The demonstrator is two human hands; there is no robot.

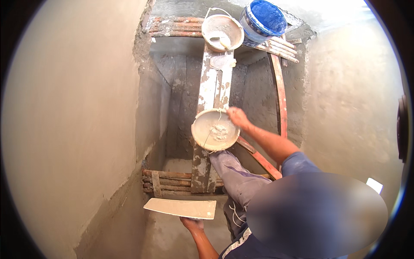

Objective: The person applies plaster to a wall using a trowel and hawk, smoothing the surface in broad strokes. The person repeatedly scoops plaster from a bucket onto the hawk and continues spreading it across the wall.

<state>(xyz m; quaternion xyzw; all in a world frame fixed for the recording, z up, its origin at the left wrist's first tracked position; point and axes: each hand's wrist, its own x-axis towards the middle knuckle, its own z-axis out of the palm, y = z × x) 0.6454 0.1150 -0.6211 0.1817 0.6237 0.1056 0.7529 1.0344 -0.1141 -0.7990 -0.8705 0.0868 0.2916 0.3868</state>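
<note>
The bucket [201, 131] at frame centre might tip off the narrow plank [208, 88] if the right hand [237, 117], clamped on its rim, pulls sideways. Lower left, the left hand [192, 223], 1 of 2, grips the pale board [179, 207] from beneath (fingers partly hidden); its long axis runs left-right, dipping slightly rightward.

Big blur [317, 216] swallows whatever's at 4 o'clock, the pale board [181, 208] around 6:30 hides part of the left hand [192, 224], and some dark thing [402, 129] at 3 gets cut off.
</note>
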